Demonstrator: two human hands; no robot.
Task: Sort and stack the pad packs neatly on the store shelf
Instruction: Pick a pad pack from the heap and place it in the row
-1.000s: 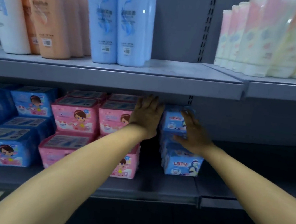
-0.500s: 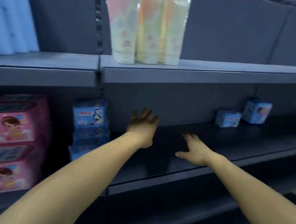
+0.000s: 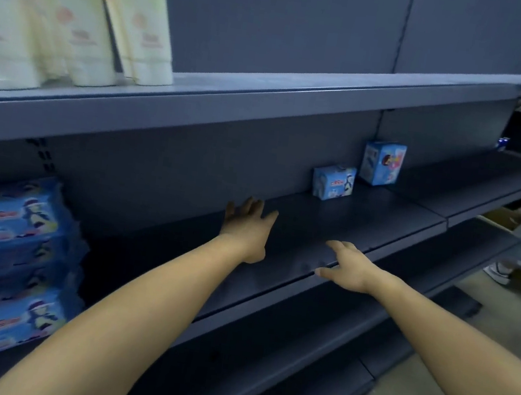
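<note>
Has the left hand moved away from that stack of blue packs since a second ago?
Yes. The left hand has gone rightward along the shelf, clear of the blue stack.

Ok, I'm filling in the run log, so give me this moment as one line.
left hand: open, over shelf | right hand: open, at shelf edge | small blue pack and taller blue pack: loose, untouched | blue stack: far left

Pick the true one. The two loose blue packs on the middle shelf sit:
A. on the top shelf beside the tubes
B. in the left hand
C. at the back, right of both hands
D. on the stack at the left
C: the small pack and the taller pack stand against the back panel, beyond and right of the empty left hand and right hand.
</note>
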